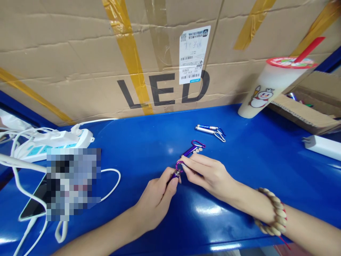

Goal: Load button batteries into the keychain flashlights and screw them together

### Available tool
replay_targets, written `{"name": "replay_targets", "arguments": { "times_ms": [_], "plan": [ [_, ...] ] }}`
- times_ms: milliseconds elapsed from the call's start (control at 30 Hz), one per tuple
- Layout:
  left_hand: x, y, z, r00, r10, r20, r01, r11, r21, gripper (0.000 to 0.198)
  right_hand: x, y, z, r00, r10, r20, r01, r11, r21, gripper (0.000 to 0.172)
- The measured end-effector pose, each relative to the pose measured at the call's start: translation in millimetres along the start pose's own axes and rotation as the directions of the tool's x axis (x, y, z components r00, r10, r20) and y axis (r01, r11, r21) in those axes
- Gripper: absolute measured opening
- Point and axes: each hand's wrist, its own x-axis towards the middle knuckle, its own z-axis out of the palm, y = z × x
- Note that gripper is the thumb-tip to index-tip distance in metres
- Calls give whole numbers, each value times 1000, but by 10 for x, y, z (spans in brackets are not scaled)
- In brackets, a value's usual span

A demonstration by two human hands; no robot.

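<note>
My left hand point(161, 195) is closed around the dark purple barrel of a keychain flashlight point(174, 175), mostly covered by the fingers. At its top end, the fingers of my right hand point(210, 174) pinch the purple carabiner clip point(179, 164). Just beyond my right fingertips lies a second purple keychain flashlight point(189, 150) with its clip pointing away. Several small round button cells point(197, 150) sit along its right side. Farther back, a blue keychain flashlight point(206, 127) and a silver one point(207, 131) lie side by side, clips to the right.
A large cardboard box point(87, 71) stands along the back of the blue table point(138, 142). A tall drink cup point(266, 89) with a red straw, an open carton point(301, 113) and a white adapter point(325, 146) are right. Left are a power strip point(85, 138), cables and a phone point(36, 202).
</note>
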Motion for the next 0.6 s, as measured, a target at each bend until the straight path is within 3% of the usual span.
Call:
{"name": "replay_targets", "arguments": {
  "times_ms": [400,600],
  "plan": [
    [9,47,23,995,29,100,-14,989,-144,27,-28,-58,44,998,-6,-70,8,1000,29,24],
    [-14,49,48,990,63,130,-38,982,-186,22,-11,-118,42,996,37,-87,-23,987,159,25]
  ]
}}
